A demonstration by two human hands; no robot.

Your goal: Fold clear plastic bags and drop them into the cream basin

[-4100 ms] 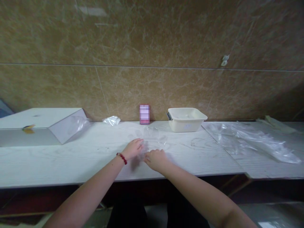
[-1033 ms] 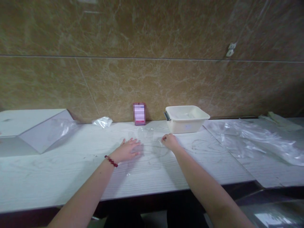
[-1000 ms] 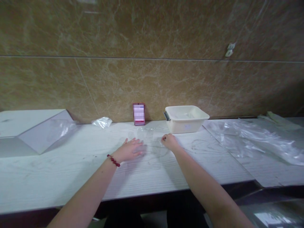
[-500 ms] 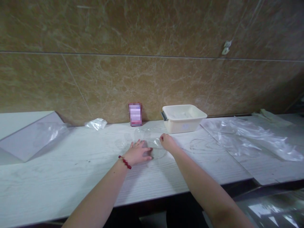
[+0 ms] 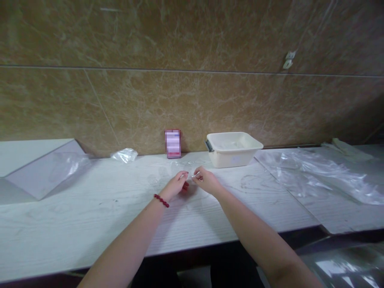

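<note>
My right hand [image 5: 207,182] pinches a small piece of clear plastic [image 5: 195,175], which catches the light at its fingertips. Close beside it on the left is my left hand [image 5: 177,187], with a red bead bracelet [image 5: 161,200] at the wrist. Its fingers are curled in, thumb and forefinger near together; what lies between them is too small to make out. Both hands are a little above the white wood-grain table [image 5: 120,232]. Just beyond them, thin clear plastic [image 5: 177,163] lies flat on the surface, its outline faint.
A cream plastic tub [image 5: 232,158] with a grey handle stands behind my right hand. A phone-like device [image 5: 173,144] leans on the marble wall. Crumpled clear plastic [image 5: 124,155] lies at back left, near a white box [image 5: 39,164]. Large plastic sheets [image 5: 318,170] spread at right.
My left hand has lifted from lying spread on the table and curled its fingers. The right hand has moved left with the clear plastic, so the fingertips now nearly meet.
</note>
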